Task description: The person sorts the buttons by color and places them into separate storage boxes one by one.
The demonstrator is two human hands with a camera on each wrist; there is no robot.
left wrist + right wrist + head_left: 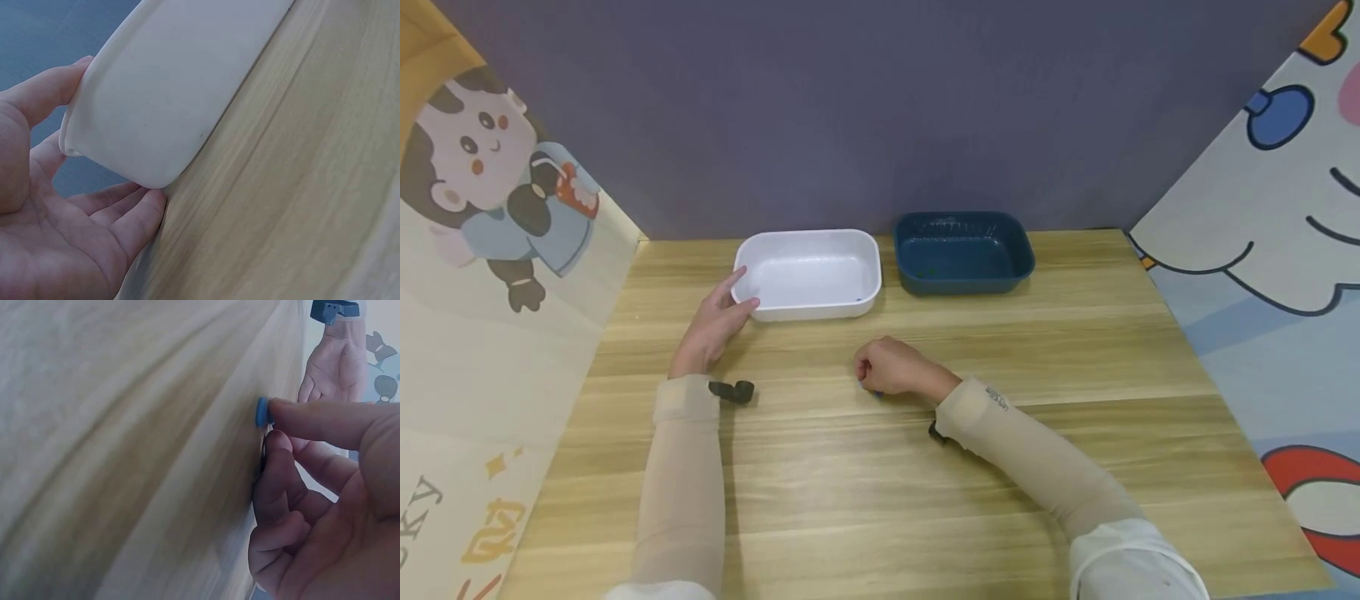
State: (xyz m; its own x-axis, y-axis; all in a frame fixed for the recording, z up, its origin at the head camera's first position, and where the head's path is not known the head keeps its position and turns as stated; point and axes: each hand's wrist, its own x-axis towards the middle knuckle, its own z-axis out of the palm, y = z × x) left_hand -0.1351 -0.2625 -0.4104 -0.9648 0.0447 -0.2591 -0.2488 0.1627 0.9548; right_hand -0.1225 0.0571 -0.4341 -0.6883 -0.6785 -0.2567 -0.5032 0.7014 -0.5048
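On the table, toward the back, sits a white plastic tray [820, 312]. My left hand [711, 325] holds its left end, thumb at the near rim and fingers around the corner; in the left wrist view several fingertips touch the tray's lower edge. My right hand [891, 367] is low over the table in front of the trays, fingers curled. Its thumb touches a small blue round piece [261, 412] at the table surface, with the index fingertip close beside it. A thin dark edge shows under that fingertip, too small to identify.
A dark blue plastic basket [966, 286] stands right of the white tray, with tiny green bits [931, 272] inside. A small dark speck [860, 300] lies in the white tray. A grey-blue panel [880, 117] rises behind, and printed side panels flank the wooden table [820, 467].
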